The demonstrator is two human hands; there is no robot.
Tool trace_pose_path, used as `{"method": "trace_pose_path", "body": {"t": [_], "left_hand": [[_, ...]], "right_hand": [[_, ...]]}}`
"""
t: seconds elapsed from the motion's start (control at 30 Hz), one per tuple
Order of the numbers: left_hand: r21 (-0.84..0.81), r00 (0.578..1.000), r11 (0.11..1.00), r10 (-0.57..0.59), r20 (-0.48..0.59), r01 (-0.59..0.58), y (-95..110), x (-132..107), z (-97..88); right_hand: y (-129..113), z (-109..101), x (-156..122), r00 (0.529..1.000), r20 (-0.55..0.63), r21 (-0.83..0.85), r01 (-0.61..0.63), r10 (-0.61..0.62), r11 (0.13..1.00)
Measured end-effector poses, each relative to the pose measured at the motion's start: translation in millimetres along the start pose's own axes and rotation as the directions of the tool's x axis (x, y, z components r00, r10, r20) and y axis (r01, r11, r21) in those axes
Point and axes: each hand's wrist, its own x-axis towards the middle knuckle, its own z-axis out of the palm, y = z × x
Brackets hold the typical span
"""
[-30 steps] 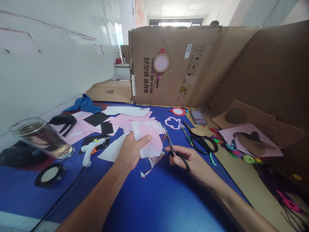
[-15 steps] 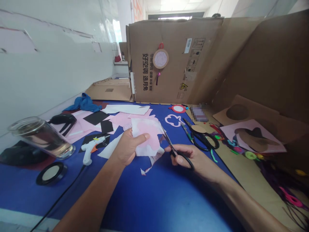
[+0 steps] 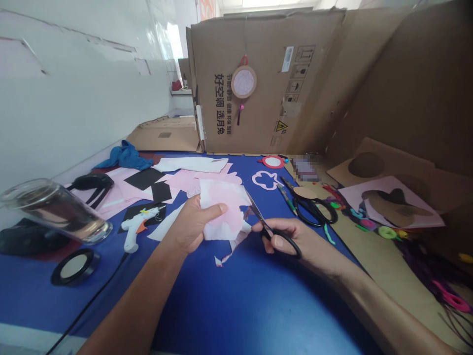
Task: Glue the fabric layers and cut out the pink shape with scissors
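My left hand (image 3: 192, 224) holds a pink and white paper sheet (image 3: 225, 207) just above the blue table (image 3: 236, 301), thumb on top. My right hand (image 3: 295, 241) grips black-handled scissors (image 3: 271, 229); their blades point up and left into the right edge of the sheet. A cut strip of the paper (image 3: 231, 251) hangs down from the sheet toward the table between my hands.
A tilted-looking glass jar (image 3: 55, 209), a tape roll (image 3: 74, 266) and a white glue gun (image 3: 138, 227) with its cord lie at left. Paper scraps (image 3: 155, 180) cover the far table. Another pair of scissors (image 3: 310, 207), coloured rings and cardboard walls (image 3: 266, 84) are at right and behind.
The scissors have worked a little further along the sheet's right edge. My view has tipped down slightly; both hands stay in nearly the same place.
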Motion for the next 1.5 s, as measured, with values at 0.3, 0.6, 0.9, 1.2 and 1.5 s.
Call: {"method": "trace_pose_path", "body": {"t": [0.3, 0.6, 0.9, 1.2, 1.5], "left_hand": [[0.051, 0.999, 0.999, -0.021, 0.033, 0.019, 3, -1, -1.5], [0.137, 0.997, 0.99, -0.047, 0.059, 0.039, 4, 0, -8.2], [0.209, 0.994, 0.976, -0.082, 0.073, 0.065, 7, -2, -8.4], [0.275, 0.992, 0.961, -0.052, 0.111, 0.02, 7, -1, -14.3], [0.348, 0.993, 0.938, -0.027, 0.117, -0.016, 7, -1, -18.7]], "right_hand": [[-9, 0, -3, 0.999, 0.004, -0.042, -0.033, 0.033, 0.999], [-13, -2, -4, 0.998, 0.039, -0.061, -0.055, 0.057, 0.997], [-15, -3, -3, 0.995, 0.068, -0.07, -0.066, 0.071, 0.995], [-19, -2, -5, 0.992, 0.082, -0.045, -0.089, 0.092, 0.995], [-17, -3, -6, 0.987, 0.096, -0.071, -0.126, 0.132, 0.99]]}}
